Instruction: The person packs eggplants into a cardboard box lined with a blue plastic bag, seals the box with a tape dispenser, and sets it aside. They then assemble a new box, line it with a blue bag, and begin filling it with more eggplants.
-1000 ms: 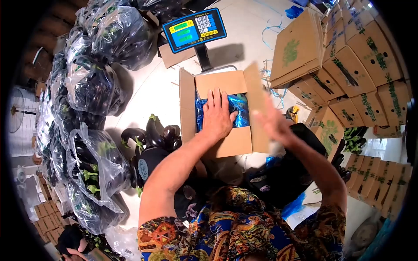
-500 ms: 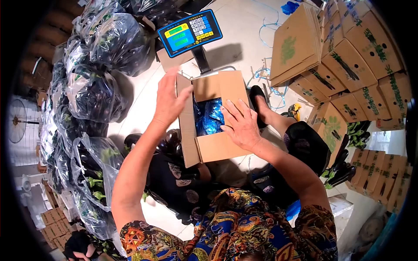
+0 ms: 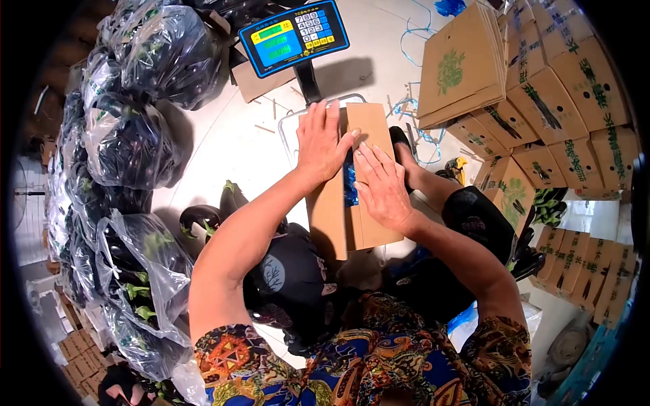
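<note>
A cardboard box (image 3: 378, 231) stands between my knees on a platform scale (image 3: 290, 128). Its long flaps are folded partly inward, and through the gap between them shows shiny blue plastic (image 3: 350, 184). My left hand (image 3: 323, 143) lies with fingers stretched out on the left flap, thumb reaching toward the right one. Flat on the right flap rests my right hand (image 3: 383, 188), fingers extended. Neither hand grips anything. Both hands cover parts of the flaps, and most of the box's contents are hidden.
The scale's display (image 3: 294, 39) rises behind the box. Clear plastic bags of eggplants (image 3: 132, 145) are piled along the left, with loose eggplants (image 3: 201, 218) near my left arm. Flattened cartons (image 3: 460, 64) and stacked boxes (image 3: 565, 91) fill the right. Blue strapping (image 3: 423, 135) lies on the floor.
My left hand has come down and right, pushing the left flap inward. The right flap is folded over under my right hand. The opening has narrowed and less blue plastic shows.
</note>
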The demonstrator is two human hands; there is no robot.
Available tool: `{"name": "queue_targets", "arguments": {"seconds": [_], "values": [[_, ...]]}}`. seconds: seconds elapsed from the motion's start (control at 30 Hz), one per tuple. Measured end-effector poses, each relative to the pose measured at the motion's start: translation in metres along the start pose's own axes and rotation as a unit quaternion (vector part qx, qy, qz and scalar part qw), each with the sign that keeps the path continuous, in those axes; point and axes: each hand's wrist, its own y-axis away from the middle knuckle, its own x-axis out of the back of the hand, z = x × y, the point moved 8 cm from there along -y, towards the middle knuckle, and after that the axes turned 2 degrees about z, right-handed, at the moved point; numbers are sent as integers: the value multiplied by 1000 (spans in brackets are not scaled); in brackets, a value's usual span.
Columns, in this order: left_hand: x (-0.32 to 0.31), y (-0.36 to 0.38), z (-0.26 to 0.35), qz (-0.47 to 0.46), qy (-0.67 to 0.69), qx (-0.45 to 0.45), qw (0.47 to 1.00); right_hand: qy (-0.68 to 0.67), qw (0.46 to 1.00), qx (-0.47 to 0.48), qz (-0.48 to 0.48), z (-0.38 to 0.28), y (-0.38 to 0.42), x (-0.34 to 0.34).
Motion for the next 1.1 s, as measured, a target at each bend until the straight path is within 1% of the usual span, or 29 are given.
{"name": "queue_targets", "arguments": {"seconds": [0.03, 0.07, 0.13, 0.17, 0.2, 0.3, 0.4, 0.43, 0.53, 0.57, 0.67, 0.77, 0.8, 0.83, 0.93, 1.0, 1.1], "values": [[0, -1, 5, 32, -48, -39, 998, -10, 1000, -3, 7, 6, -4, -2], [-5, -2, 5, 31, -67, -45, 996, -20, 1000, -8, 14, 14, -9, -4], [-9, -5, 7, 24, -109, -56, 992, 6, 999, -22, 47, 32, -28, -7], [-6, -7, 5, 33, -85, -52, 995, 18, 998, -30, 57, 41, -34, -12], [-6, -6, 3, 29, -86, -53, 994, 34, 996, -34, 70, 49, -43, -14], [-5, -7, 0, 34, -93, -57, 993, 67, 994, -44, 69, 62, -65, -23], [-1, -7, -1, 51, -82, -59, 994, 38, 999, 9, 24, 79, -89, -36], [-2, -5, 0, 49, -77, -58, 994, 22, 998, 49, 21, 82, -98, -38], [3, -9, 2, 55, -71, -60, 994, 49, 993, -43, -94, 95, -101, -50], [4, -9, 3, 56, -71, -58, 994, 43, 993, -48, -95, 92, -101, -46], [-1, -7, 0, 70, -80, -59, 993, 36, 998, -26, -42, 81, -95, -41], [-2, -8, -7, 71, -85, -47, 993, 23, 997, -51, -48, 75, -95, -37], [-2, -6, -6, 68, -85, -42, 993, 10, 997, -62, -53, 72, -93, -37], [-3, -8, -2, 67, -84, -40, 993, 9, 998, -48, -46, 72, -91, -34], [-3, -14, 5, 69, -66, -45, 994, 0, 996, -77, -40, 75, -83, -28], [-4, -15, 8, 61, -39, -56, 996, 34, 997, -74, -9, 74, -77, -29], [-5, -14, 15, 70, -63, -76, 993, 52, 996, -73, 15, 73, -76, -27]]}}
